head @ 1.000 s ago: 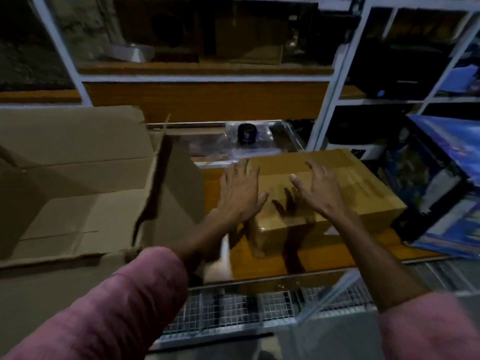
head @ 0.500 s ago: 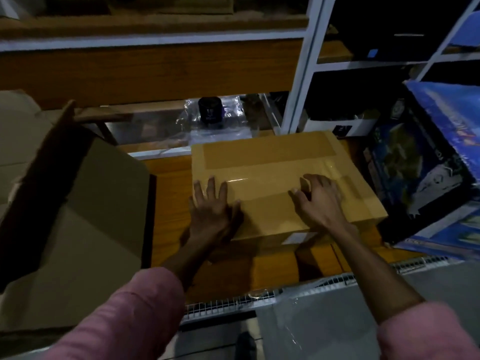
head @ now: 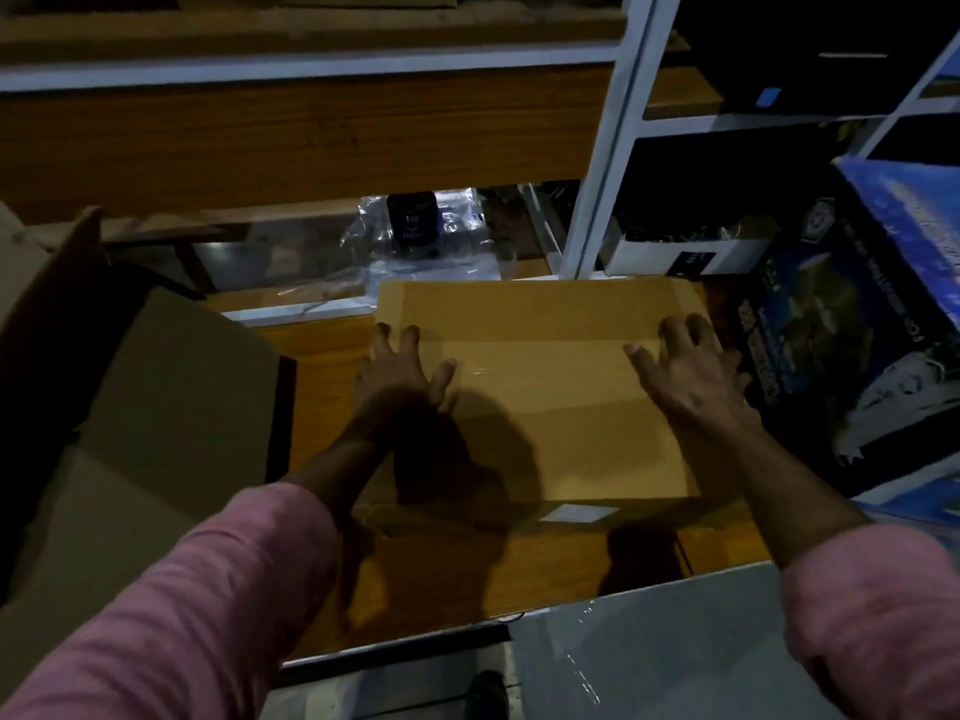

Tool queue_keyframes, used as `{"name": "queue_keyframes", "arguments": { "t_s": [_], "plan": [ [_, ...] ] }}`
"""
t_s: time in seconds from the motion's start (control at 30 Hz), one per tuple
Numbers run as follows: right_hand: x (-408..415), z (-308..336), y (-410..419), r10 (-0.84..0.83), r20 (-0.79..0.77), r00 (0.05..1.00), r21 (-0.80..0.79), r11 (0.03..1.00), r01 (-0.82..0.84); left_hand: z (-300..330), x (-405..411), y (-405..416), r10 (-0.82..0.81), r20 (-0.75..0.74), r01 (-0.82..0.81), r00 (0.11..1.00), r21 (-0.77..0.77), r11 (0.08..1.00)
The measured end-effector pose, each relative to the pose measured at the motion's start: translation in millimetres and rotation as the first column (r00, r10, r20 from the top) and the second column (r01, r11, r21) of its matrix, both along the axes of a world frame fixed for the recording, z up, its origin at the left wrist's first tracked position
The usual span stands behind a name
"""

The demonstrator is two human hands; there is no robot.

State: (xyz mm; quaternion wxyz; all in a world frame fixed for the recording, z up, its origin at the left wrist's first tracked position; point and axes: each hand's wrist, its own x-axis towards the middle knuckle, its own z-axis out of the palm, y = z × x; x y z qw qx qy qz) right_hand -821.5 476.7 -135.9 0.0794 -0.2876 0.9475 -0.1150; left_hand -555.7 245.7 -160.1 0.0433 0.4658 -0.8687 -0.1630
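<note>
Wooden table (head: 322,356), taped tan carton (head: 545,387)

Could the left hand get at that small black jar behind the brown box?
Probably yes: the left hand lies on the left edge of the flat brown cardboard box, and the small black jar stands just past its far edge, with only clear plastic around it.

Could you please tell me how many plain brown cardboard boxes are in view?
2: a sealed box on the table, and an open box to its left. Others may be hidden on the dark shelves.
</note>
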Motion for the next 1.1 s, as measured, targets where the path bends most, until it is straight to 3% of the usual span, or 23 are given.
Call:
{"name": "queue_keyframes", "arguments": {
  "t_s": [0.13, 0.37, 0.47, 0.57, 0.8, 1.0, 1.1],
  "plan": [
    [-4.1, -7.3, 3.3, -0.015, 0.006, 1.000, 0.018, 1.000, 0.015, -3.4, -5.4, -5.2, 0.013, 0.034, -0.015, 0.999, 0.055, 0.998],
    [14.1, 6.2, 16.1, -0.012, 0.050, 0.999, -0.275, 0.961, 0.026, 18.8, 18.7, 13.0, 0.048, -0.183, -0.052, 0.982, -0.016, 0.999],
    [31.7, 24.6, 30.0, -0.017, -0.071, 0.997, -0.520, 0.854, -0.022, 39.7, 33.1, 13.6, -0.040, -0.370, -0.018, 0.928, -0.153, 0.988],
    [44.3, 32.1, 42.6, -0.049, -0.181, 0.982, -0.653, 0.753, -0.082, 54.9, 52.2, 22.2, -0.139, -0.446, 0.028, 0.884, -0.247, 0.969],
    [106.7, -4.0, 83.1, -0.091, -0.181, 0.979, -0.554, 0.832, -0.025, 32.9, 119.5, 64.2, -0.235, -0.370, 0.152, 0.899, -0.240, 0.959],
    [152.1, -13.9, 113.3, -0.157, -0.070, 0.985, -0.440, 0.891, 0.111, 28.6, 169.6, 91.9, -0.204, -0.333, 0.147, 0.920, -0.189, 0.971],
    [176.6, -3.6, 126.7, -0.226, -0.185, 0.956, -0.511, 0.853, 0.103, 34.8, 191.1, 103.1, -0.191, -0.372, 0.082, 0.908, -0.290, 0.954]
  ]
}}
